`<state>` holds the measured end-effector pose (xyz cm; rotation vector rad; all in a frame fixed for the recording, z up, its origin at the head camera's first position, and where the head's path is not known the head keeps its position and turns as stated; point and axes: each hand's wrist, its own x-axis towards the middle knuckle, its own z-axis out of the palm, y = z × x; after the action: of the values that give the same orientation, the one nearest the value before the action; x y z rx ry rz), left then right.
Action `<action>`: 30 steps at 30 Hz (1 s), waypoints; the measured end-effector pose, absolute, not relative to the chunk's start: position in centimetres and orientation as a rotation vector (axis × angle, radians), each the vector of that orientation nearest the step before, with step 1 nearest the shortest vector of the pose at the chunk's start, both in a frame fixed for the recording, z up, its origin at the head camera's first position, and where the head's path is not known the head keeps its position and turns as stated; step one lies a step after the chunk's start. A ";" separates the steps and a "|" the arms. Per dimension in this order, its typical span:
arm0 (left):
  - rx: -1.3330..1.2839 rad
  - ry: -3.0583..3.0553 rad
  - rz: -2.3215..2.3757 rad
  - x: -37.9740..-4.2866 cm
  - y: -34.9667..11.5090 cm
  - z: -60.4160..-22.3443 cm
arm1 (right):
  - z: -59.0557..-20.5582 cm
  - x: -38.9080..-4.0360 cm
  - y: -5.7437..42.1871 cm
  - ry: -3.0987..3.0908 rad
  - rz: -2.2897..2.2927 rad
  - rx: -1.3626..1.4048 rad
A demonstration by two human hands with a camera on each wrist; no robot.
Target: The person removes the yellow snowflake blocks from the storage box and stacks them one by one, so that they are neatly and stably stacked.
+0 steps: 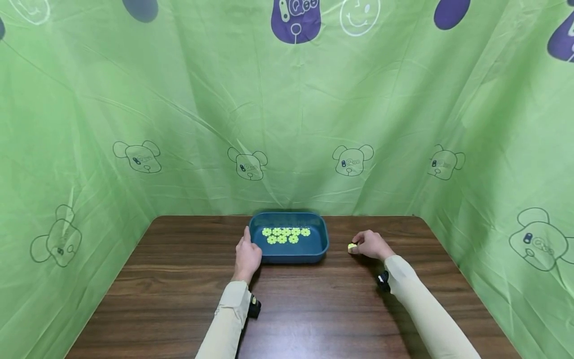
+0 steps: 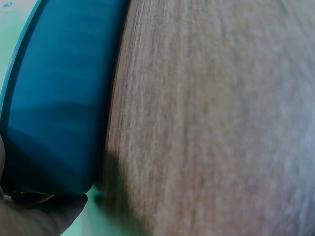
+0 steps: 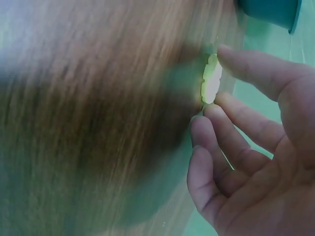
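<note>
- Flowers point(image 1: 286, 232), flat and pale yellow, number nine: eight lie on the tray's floor, five in the row toward twelve o'clock, three in the row on the six o'clock side.
- The ninth flower point(image 1: 352, 246) is outside, off the tray's three o'clock end.
- One blue tray point(image 1: 289, 259) stands on the brown table point(image 1: 309, 309), at twelve o'clock from the person.
- Left hand point(image 1: 247, 257), at the tray's nine o'clock end, holds its wall: thumb by the rim at the eight o'clock corner, index finger pointing toward twelve.
- Right hand point(image 1: 372, 244), at one o'clock from the person, pinches the ninth flower between thumb and fingertips, the other fingers bent; whether that flower touches the table I cannot tell.
- Two pale sleeves point(image 1: 226, 319) reach in from seven and five o'clock, one black device point(image 1: 254, 306) at each wrist.
- Six outlined bear heads point(image 1: 247, 167) show on the green cloth point(image 1: 287, 119).
</note>
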<state>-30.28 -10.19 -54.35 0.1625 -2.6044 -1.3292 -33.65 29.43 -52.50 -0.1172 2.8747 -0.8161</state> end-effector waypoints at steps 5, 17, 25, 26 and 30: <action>0.161 -2.608 -1.318 -30.4 -10.2 -54.4 | -52.7 -33.8 29.3 2.891 -0.762 -0.127; 0.171 -2.606 -1.326 -30.3 -10.2 -54.4 | -52.7 -33.8 29.1 2.912 -0.724 -0.132; 0.161 -2.603 -1.327 -30.3 -10.2 -54.3 | -52.8 -33.7 29.0 2.903 -0.723 -0.124; 0.160 -2.602 -1.328 -30.2 -10.1 -54.4 | -52.8 -33.8 29.1 2.899 -0.721 -0.122; 0.159 -2.601 -1.326 -30.3 -10.1 -54.5 | -52.8 -33.8 29.0 2.909 -0.708 -0.123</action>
<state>-30.28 -10.09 -54.45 0.1586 -2.6014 -1.3260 -33.81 29.03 -52.85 -0.1230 2.9094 -0.7077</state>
